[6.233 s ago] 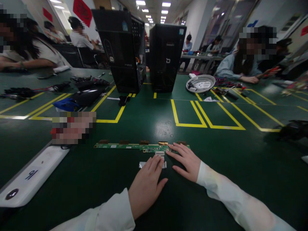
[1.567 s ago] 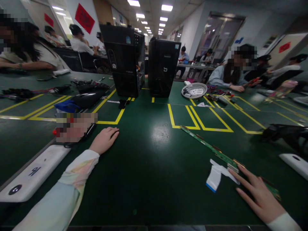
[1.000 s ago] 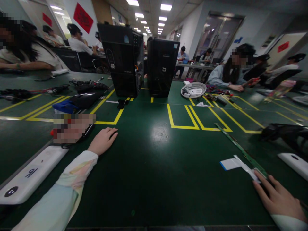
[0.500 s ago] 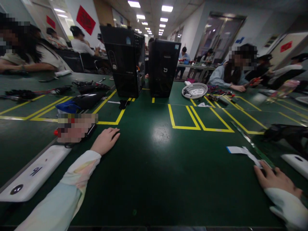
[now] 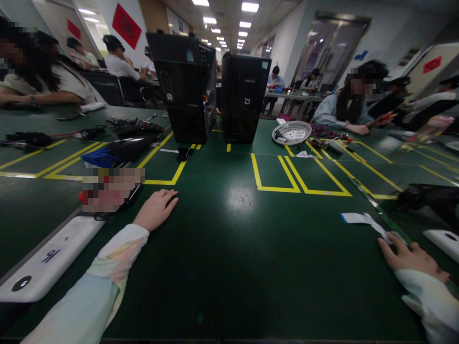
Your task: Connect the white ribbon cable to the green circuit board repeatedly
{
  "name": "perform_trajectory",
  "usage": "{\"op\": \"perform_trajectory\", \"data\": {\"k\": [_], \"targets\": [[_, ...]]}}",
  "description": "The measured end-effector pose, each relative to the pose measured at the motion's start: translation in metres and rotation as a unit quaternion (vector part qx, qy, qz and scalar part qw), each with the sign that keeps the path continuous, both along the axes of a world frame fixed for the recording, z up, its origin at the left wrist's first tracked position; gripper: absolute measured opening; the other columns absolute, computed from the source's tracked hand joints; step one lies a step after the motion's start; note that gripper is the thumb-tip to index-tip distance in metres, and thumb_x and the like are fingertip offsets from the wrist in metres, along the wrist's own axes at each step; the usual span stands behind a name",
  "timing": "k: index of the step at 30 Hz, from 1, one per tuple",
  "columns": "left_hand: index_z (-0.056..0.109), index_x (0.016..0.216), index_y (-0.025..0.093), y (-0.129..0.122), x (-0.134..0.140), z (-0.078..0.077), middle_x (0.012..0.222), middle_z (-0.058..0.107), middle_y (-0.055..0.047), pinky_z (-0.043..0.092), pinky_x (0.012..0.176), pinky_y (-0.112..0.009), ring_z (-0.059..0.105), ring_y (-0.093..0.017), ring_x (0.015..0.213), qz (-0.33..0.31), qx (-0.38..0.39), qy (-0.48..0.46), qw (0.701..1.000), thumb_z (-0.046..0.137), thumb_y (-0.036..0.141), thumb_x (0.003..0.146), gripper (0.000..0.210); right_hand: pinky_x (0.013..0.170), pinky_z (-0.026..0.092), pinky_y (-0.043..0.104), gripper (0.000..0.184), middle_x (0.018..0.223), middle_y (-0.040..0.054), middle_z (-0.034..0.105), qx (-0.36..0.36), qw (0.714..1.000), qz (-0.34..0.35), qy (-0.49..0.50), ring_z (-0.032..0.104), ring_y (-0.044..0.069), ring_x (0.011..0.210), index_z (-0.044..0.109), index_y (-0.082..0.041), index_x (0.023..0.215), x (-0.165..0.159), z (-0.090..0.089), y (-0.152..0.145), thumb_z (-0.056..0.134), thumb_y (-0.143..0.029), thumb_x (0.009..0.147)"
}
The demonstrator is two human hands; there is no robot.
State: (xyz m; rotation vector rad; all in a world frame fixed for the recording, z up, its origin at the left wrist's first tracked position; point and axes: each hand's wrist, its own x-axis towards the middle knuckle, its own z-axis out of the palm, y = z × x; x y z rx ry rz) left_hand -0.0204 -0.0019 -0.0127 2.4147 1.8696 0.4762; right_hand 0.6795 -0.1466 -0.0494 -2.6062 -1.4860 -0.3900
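My left hand (image 5: 156,209) lies on the green table (image 5: 233,258), palm down with its fingers stretched out and nothing in them. To its left are a white power bank-like device (image 5: 50,258) marked 16 and a pixelated patch hiding some object. At the far right my right hand (image 5: 412,258) rests low on the table, fingers loosely spread. Its fingertips are at the near end of a white flat ribbon cable (image 5: 358,218) with a blue tip, and beside a long green circuit strip (image 5: 394,224). Whether they touch the cable I cannot make out.
Two black computer towers (image 5: 244,100) stand upright at the back. Right of them is a white basket (image 5: 309,135) with items inside. Bundled cables (image 5: 30,138) and a blue-and-black object (image 5: 102,156) lie left. Yellow tape (image 5: 279,189) marks rectangles. Other people sit around.
Both hands stay where they were. Only the camera view has shifted slightly.
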Motion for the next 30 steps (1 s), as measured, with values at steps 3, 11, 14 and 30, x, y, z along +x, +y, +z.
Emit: {"op": "perform_trajectory", "data": {"k": [3,11,14,30], "targets": [[0.058,0.125,0.013,0.000,-0.001,-0.001,0.122,0.059,-0.016,0.043,0.097,-0.045,0.053,-0.029,0.112,0.000,-0.006,0.005,1.000,0.027,0.052,0.091,0.060,0.085,0.028,0.072,0.081,0.137,0.0329,0.040,-0.052,0.985,-0.116,0.119,0.039,0.052,0.124,0.048,-0.014,0.139,-0.024,0.017,0.002,0.021,-0.068,0.085],[0.059,0.123,0.014,0.003,-0.004,-0.006,0.120,0.060,-0.015,0.044,0.096,-0.046,0.054,-0.029,0.110,-0.009,0.012,0.010,1.000,0.026,0.053,0.091,0.060,0.085,0.029,0.072,0.075,0.133,0.0341,0.043,-0.002,0.993,-0.069,0.095,0.036,0.052,0.127,0.056,-0.013,0.131,-0.015,0.008,-0.003,0.029,-0.066,0.085],[0.058,0.124,0.017,0.003,-0.003,-0.006,0.120,0.059,-0.014,0.043,0.096,-0.045,0.053,-0.028,0.111,-0.008,0.010,0.005,1.000,0.028,0.052,0.091,0.057,0.086,0.032,0.069,0.065,0.137,0.0288,0.043,0.038,0.998,-0.029,0.039,0.035,0.048,0.129,0.060,-0.021,0.126,-0.003,-0.003,-0.006,0.037,-0.065,0.084],[0.057,0.126,0.011,0.000,0.004,0.001,0.120,0.058,-0.016,0.044,0.096,-0.045,0.053,-0.030,0.110,0.003,0.003,0.020,1.000,0.028,0.050,0.091,0.060,0.101,0.044,0.048,0.045,0.126,0.0132,0.058,0.060,0.899,0.432,0.048,0.051,0.028,0.121,0.060,-0.016,0.122,-0.118,0.006,0.042,0.034,-0.041,0.095]]}}
